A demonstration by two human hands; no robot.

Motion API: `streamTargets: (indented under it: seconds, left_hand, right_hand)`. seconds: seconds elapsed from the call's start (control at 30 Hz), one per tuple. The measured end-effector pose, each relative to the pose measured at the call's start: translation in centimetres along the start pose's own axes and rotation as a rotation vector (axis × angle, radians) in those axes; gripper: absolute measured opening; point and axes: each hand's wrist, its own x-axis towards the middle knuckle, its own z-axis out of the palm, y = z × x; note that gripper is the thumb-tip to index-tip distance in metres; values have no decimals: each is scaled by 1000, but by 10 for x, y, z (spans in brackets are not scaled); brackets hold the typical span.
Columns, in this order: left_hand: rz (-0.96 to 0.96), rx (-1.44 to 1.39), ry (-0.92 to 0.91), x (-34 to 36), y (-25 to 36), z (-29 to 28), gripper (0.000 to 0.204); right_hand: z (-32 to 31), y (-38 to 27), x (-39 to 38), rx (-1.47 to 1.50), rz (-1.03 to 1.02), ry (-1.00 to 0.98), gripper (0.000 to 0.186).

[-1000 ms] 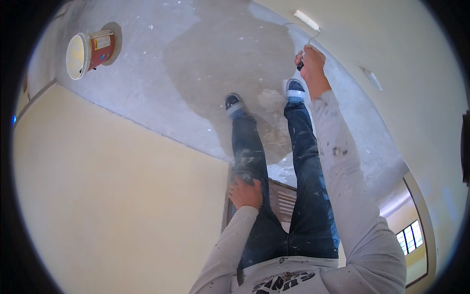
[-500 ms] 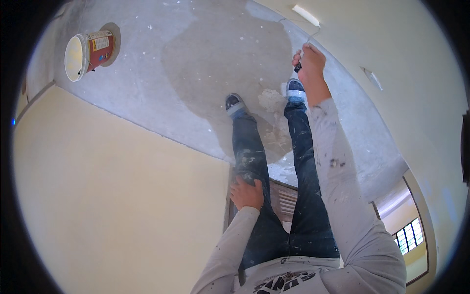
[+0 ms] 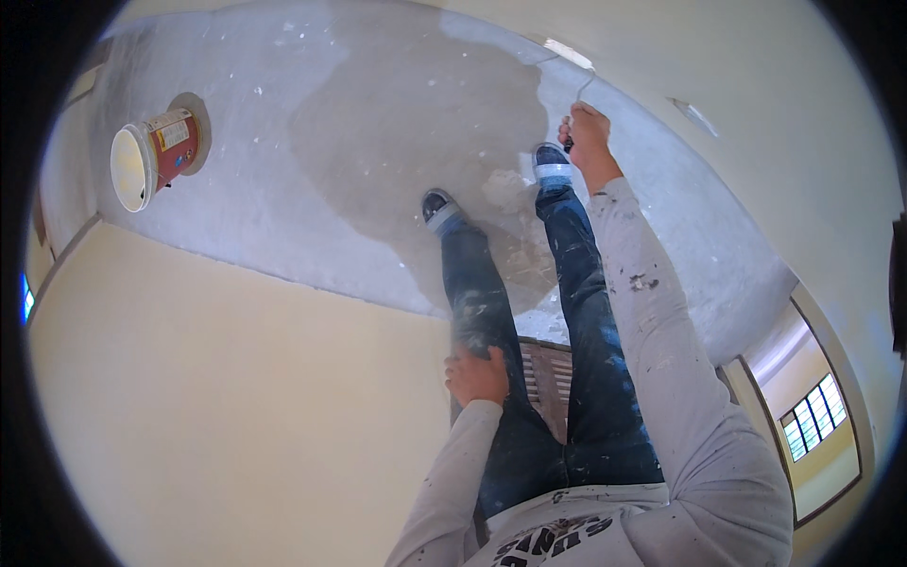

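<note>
Right hand (image 3: pixel 588 132): grip closed around the black handle (image 3: pixel 569 145) of a paint roller (image 3: pixel 569 54), which I see well to the right of the bucket (image 3: pixel 170 149), its white sleeve near the cream wall (image 3: pixel 746 85); contact I cannot tell. Left hand (image 3: pixel 478 376): grip slack, spread upon the left trouser leg (image 3: pixel 480 298), nearer the person than the bucket. The red, white-rimmed bucket stands on grey floor (image 3: pixel 255 217).

The left hand (image 3: pixel 477 376) rests on the left leg (image 3: pixel 476 279); the right hand (image 3: pixel 588 134), arm (image 3: pixel 652 293) outstretched, is curled.
</note>
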Motion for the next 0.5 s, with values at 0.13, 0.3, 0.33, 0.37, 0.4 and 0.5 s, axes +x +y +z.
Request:
streamTargets:
  seconds: [0.13,0.3,0.33,0.37,0.4,0.5]
  left_hand:
    - [33,20,36,3,-1,-1,61]
    - [19,33,53,2,-1,-4,61]
    - [18,35,48,2,0,-4,61]
    - [16,44,48,1,1,-6,61]
    - [21,51,47,2,3,-7,61]
    - [33,64,61,4,7,-9,62]
  right_hand:
    - [-38,-26,6,-15,1,56,12]
    - [-54,-48,-38,-34,-31,6,22]
    - [-59,-55,-57,-36,-37,9,24]
    - [-62,-64,-80,-39,-42,8,27]
    - [-64,-72,-90,-41,-54,13,29]
    - [-73,-70,-85,-31,-52,-21,34]
